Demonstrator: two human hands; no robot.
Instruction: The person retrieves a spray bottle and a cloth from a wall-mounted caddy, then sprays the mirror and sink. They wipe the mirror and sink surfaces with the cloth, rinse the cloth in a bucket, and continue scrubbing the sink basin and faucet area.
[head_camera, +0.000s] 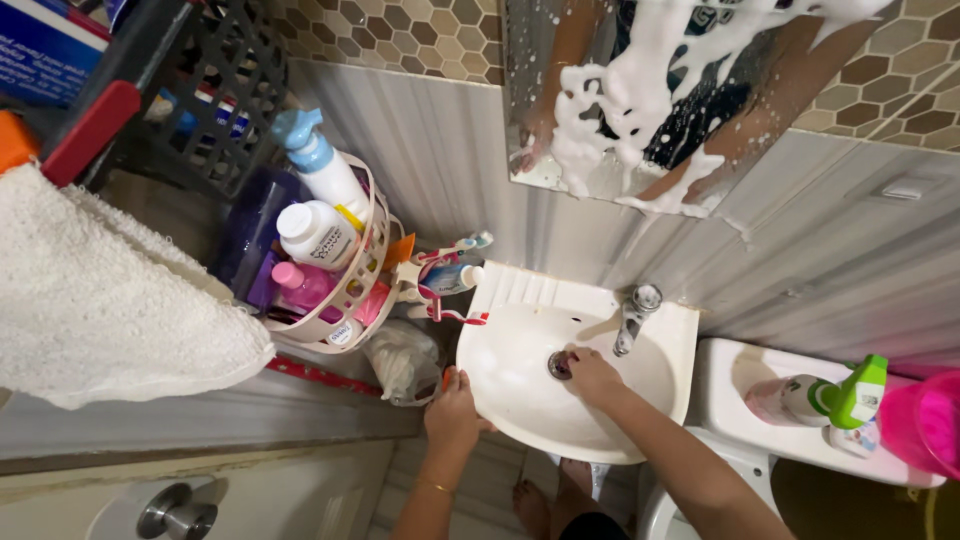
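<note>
A small white wash basin (520, 395) hangs on the grey panelled wall. My right hand (590, 375) reaches into the bowl, fingers closed at the metal drain (557, 366). Gripping the basin's near left rim is my left hand (452, 408), a thin bracelet on its wrist. A chrome tap (633, 316) stands at the basin's back edge. Above it a mirror (560, 130) is streaked with white foam.
A white basket (368, 262) of bottles and a spray bottle hangs left of the basin, toothbrushes beside it. A white towel (110, 300) lies at left. A green-capped spray bottle (830, 398) and pink tub (925, 420) rest on the toilet tank at right.
</note>
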